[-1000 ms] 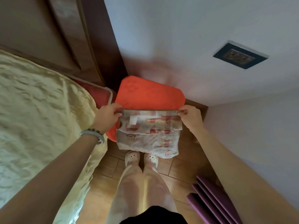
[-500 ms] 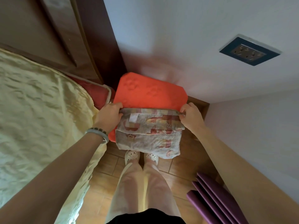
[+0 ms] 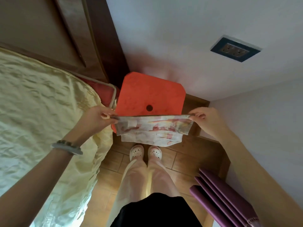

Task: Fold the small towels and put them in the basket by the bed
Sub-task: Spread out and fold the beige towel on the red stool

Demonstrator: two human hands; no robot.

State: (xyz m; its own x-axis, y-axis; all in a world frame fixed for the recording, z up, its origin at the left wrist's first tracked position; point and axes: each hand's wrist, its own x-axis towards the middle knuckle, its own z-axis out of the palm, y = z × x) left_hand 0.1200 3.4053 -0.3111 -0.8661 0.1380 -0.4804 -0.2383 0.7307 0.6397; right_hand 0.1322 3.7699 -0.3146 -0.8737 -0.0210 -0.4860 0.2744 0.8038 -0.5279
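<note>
Head view, looking straight down the person's body. The towel [image 3: 152,130], pale with red and yellow print, hangs in the air, pulled out flat between both hands, above the floor [image 3: 188,153] and in front of the stool [image 3: 150,94]. It is folded: the top edge runs nearly level from hand to hand, and the layers below hang in steps, the lowest hem ending just above the shoes [image 3: 136,151].

The left hand [image 3: 96,118] holds the towel's left top corner, with its fingers [image 3: 105,115] curled and pinching the cloth. The right hand [image 3: 208,122] holds the right top corner the same way, the cloth nipped between thumb and fingers [image 3: 197,115]. A grey beaded bracelet [image 3: 67,147] sits on the left wrist.

The stool is orange, with a rounded square seat and a dark round hole near its near edge. It stands in the corner between the bed [image 3: 41,112] and the wall [image 3: 180,38]. The towel's top edge hides the seat's near edge from this angle.

The bed, at left, carries a crinkled pale yellow cover. A red mattress corner [image 3: 101,90] shows beneath it, and a dark wooden headboard [image 3: 57,30] stands behind. A dark-framed socket [image 3: 236,49] is set in the wall at upper right. A folded purple mat [image 3: 226,202] lies at lower right, near the side wall.
</note>
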